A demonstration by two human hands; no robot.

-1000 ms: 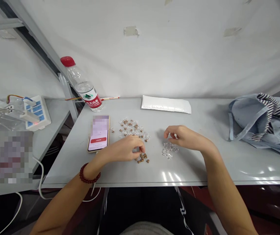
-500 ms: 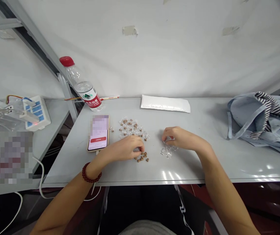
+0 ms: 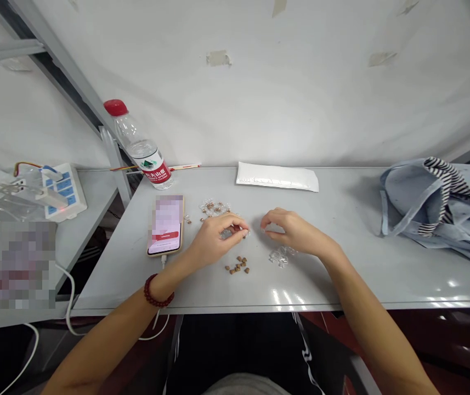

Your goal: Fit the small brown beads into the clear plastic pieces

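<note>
My left hand (image 3: 217, 235) rests on the grey table (image 3: 341, 263) with its fingertips pinched on a small wrapped piece at the near edge of a heap of clear-wrapped brown pieces (image 3: 214, 209). My right hand (image 3: 290, 229) sits a little to the right, fingers curled toward the left hand, and what they hold is too small to see. A small pile of bare brown pieces (image 3: 238, 266) lies just in front of the left hand. A cluster of empty clear wrappers (image 3: 282, 255) lies under the right wrist.
A phone (image 3: 165, 224) with a lit screen lies left of the heap. A water bottle (image 3: 142, 148) with a red cap leans at the back left, and a white packet (image 3: 277, 176) lies near the wall. A blue cloth bag (image 3: 436, 203) sits at the right; a power strip (image 3: 60, 186) at the left.
My left hand has lifted off the pile of bare brown pieces and moved back to the wrapped heap. My right hand has left the empty wrappers and shifted left toward the left hand.
</note>
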